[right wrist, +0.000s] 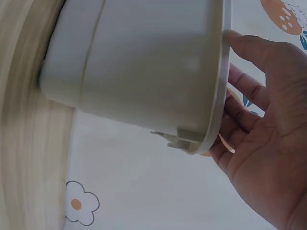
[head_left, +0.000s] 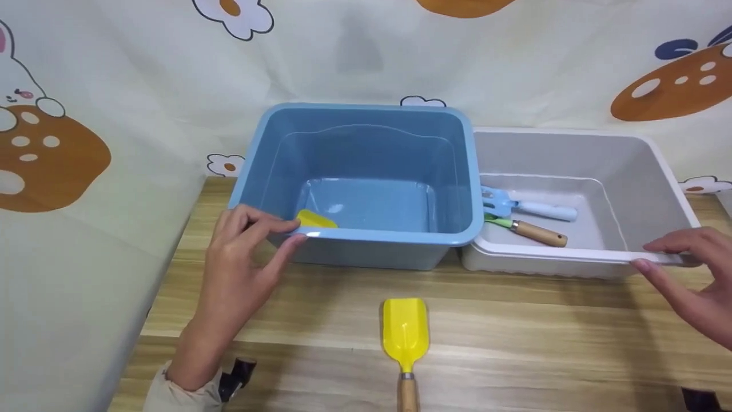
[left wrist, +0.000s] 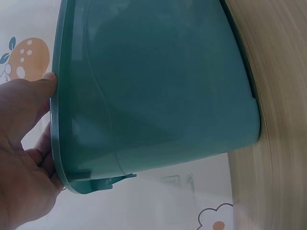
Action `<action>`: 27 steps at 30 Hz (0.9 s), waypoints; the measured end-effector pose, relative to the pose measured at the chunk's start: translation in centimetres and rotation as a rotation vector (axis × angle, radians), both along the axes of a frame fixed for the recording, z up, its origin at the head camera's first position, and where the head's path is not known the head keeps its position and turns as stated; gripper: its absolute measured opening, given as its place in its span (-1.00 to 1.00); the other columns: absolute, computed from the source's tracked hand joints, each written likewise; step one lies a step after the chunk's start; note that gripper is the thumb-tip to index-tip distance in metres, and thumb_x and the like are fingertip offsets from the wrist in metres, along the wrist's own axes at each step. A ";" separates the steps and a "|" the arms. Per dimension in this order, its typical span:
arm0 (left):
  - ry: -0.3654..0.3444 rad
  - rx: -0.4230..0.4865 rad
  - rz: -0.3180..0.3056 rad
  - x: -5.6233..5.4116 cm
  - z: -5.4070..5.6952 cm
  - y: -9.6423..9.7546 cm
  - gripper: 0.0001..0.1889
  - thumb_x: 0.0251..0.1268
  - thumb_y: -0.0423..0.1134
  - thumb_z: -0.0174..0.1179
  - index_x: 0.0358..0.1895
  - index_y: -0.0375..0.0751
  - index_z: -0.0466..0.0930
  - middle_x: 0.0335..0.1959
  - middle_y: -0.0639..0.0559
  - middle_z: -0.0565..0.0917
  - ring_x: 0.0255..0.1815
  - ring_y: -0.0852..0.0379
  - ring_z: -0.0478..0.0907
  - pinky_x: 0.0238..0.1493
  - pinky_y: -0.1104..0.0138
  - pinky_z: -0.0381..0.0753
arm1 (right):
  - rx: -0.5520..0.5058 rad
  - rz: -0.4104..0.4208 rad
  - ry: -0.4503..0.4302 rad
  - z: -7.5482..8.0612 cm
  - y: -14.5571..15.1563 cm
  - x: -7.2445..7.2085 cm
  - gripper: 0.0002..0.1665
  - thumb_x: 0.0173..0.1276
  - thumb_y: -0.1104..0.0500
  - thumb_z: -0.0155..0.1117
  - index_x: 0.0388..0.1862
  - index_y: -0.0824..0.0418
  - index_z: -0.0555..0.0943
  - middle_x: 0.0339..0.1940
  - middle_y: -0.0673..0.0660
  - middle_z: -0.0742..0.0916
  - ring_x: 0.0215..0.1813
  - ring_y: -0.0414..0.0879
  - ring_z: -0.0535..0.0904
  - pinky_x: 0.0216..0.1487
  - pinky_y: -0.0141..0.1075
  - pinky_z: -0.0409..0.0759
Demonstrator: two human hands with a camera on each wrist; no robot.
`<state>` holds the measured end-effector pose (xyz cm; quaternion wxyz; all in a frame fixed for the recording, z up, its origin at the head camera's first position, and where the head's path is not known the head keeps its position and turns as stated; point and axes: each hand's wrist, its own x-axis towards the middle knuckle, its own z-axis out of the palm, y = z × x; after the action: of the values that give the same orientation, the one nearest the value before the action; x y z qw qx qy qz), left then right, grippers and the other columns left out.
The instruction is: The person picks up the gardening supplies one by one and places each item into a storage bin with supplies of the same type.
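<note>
My left hand (head_left: 240, 257) pinches the front rim of a blue plastic bin (head_left: 366, 234) near its left corner, thumb outside and fingers over the edge. A yellow piece (head_left: 315, 220) shows inside that bin by the front wall, mostly hidden. At the right, my right hand (head_left: 700, 274) grips the front rim of a light grey bin (head_left: 617, 256) at its right corner. Inside the grey bin lie a light blue hand fork (head_left: 537, 209) and a green tool with a wooden handle (head_left: 540, 234), its head partly hidden. Both wrist views show thumbs on the rims.
A yellow hand shovel (head_left: 405, 332) with a wooden handle lies on the wood-grain table (head_left: 320, 343) in front of the bins. Behind them hangs a white patterned cloth (head_left: 354, 51). The bins stand side by side, the blue rim overlapping the grey one.
</note>
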<state>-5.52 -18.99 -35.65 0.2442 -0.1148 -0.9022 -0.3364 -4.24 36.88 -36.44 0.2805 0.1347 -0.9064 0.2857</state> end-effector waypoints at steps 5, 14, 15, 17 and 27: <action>0.026 -0.003 -0.016 -0.1 0.0 -0.1 -0.76 0.19 -0.22 0.59 -0.09 -0.15 0.86 -0.24 -0.06 0.61 -0.11 0.09 0.43 -0.12 0.38 0.30 | -0.068 0.056 0.026 -0.8 0.1 0.1 -0.81 0.07 0.51 0.57 -0.34 0.45 0.72 -0.20 -0.39 0.65 -0.12 -0.54 0.51 -0.01 -0.69 0.37; -0.019 -0.001 -0.018 0.2 0.3 -0.1 -0.79 0.24 -0.27 0.54 -0.07 -0.18 0.85 -0.17 -0.09 0.59 0.01 0.01 0.46 0.02 0.31 0.37 | -0.145 0.013 0.029 -1.3 -0.8 0.6 -0.81 0.11 0.49 0.55 -0.33 0.56 0.70 -0.14 -0.49 0.63 -0.05 -0.55 0.50 0.05 -0.62 0.34; -0.020 0.000 -0.016 0.2 0.3 -0.1 -0.79 0.25 -0.27 0.53 -0.07 -0.18 0.85 -0.16 -0.09 0.60 0.02 0.01 0.46 0.02 0.31 0.38 | -0.147 -0.004 0.033 -1.3 -1.1 0.7 -0.81 0.13 0.49 0.55 -0.32 0.57 0.70 -0.13 -0.50 0.62 -0.04 -0.57 0.48 0.07 -0.62 0.33; -0.019 0.000 -0.015 0.2 0.2 -0.1 -0.80 0.25 -0.27 0.53 -0.08 -0.18 0.85 -0.16 -0.10 0.60 0.01 0.00 0.47 0.01 0.31 0.37 | -0.165 -0.027 0.041 -1.4 -1.6 0.8 -0.82 0.15 0.50 0.53 -0.30 0.58 0.69 -0.11 -0.50 0.61 -0.01 -0.57 0.47 0.07 -0.61 0.33; -0.070 0.001 0.008 0.0 0.3 0.1 -0.79 0.31 -0.22 0.50 -0.04 -0.17 0.85 -0.13 -0.07 0.60 0.05 0.05 0.44 -0.01 0.33 0.35 | -0.176 -0.079 0.074 -2.6 -1.5 0.5 -0.78 0.21 0.42 0.57 -0.25 0.56 0.72 -0.08 -0.48 0.61 0.05 -0.57 0.48 0.15 -0.60 0.35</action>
<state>-5.55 -18.87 -35.37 0.2141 -0.0993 -0.9105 -0.3395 -3.72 35.42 -39.08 0.3357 0.0840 -0.8714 0.3476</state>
